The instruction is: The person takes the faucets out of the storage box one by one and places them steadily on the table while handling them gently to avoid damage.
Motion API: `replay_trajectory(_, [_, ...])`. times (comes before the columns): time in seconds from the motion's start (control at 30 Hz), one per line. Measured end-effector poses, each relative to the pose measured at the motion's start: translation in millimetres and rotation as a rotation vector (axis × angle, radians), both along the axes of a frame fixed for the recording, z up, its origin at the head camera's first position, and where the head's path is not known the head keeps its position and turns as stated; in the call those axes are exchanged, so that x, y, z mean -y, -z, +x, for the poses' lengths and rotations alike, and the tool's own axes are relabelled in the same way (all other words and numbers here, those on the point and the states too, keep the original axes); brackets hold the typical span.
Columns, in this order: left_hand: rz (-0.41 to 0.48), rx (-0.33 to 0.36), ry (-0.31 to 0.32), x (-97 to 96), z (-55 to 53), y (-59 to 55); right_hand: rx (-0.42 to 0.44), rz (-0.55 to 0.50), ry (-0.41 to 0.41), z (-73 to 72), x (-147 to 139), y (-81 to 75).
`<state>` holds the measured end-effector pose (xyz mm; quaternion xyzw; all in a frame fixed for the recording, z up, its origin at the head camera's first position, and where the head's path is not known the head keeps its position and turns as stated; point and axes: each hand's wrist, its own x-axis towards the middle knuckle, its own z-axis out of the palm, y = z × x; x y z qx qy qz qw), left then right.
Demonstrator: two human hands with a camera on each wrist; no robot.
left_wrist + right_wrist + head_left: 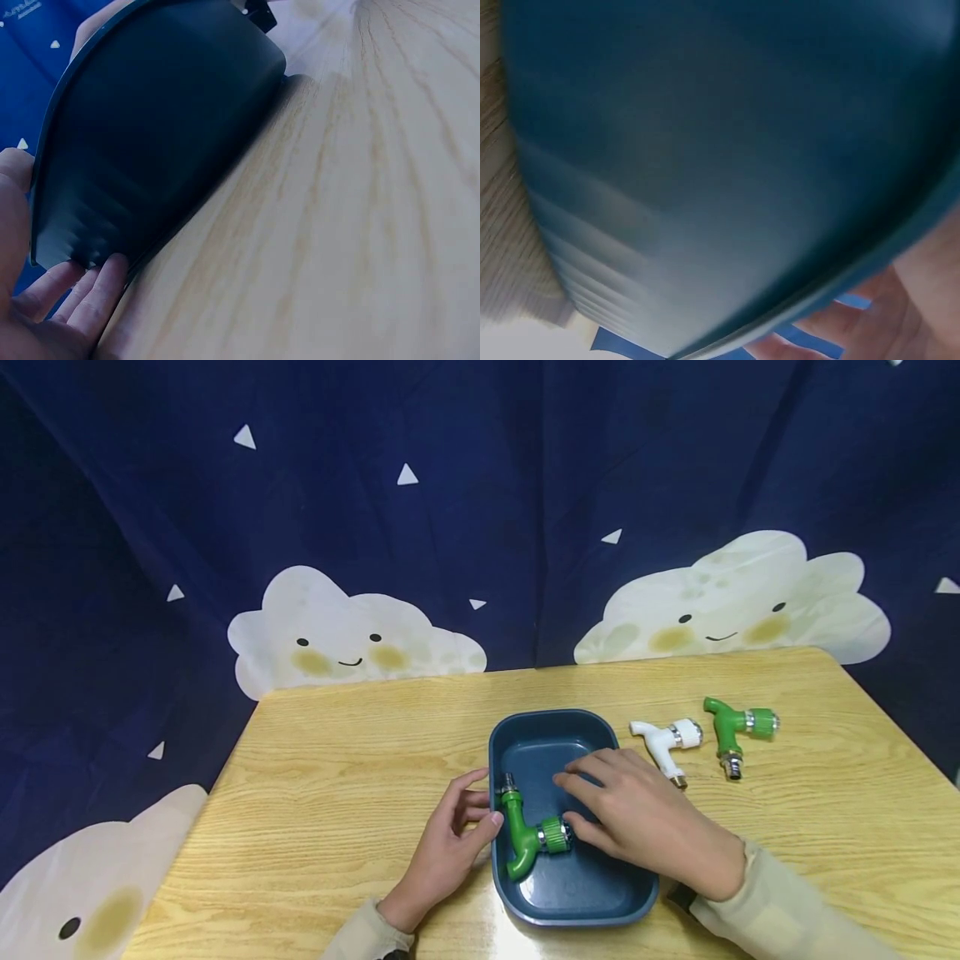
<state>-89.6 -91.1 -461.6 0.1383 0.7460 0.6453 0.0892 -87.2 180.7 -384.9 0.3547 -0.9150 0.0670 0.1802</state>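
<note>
A dark blue plastic basin [573,902] stands on the table, with a green tap [522,835] lying in its left part. My left hand [446,852] holds the basin's left side, thumb at the rim and fingers against the outer wall; the left wrist view shows these fingers [101,296] low on the wall. Over the basin's right side hovers my right hand [633,810], its fingers loosely bent near the green tap's knob, with nothing visible in them. In the right wrist view the basin's outer wall [667,165] hides much of that hand.
To the right of the basin lie a white tap [662,745] and a second green tap [727,727] on the wooden table [352,760]. Behind the table hangs a dark blue curtain [465,527] with clouds and white triangles.
</note>
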Motion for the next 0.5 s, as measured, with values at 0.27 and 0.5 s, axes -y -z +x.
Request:
replay_trajectory(0.27, [0.003, -0.002, -0.009, -0.1, -0.1, 0.9, -0.015, -0.005, -0.050, 0.4, 2.8, 3.7])
replay_trajectory(0.5, [0.005, 0.018, -0.014, -1.3, 1.2, -2.5, 0.017, 0.015, -0.100, 1.9, 5.6, 7.1])
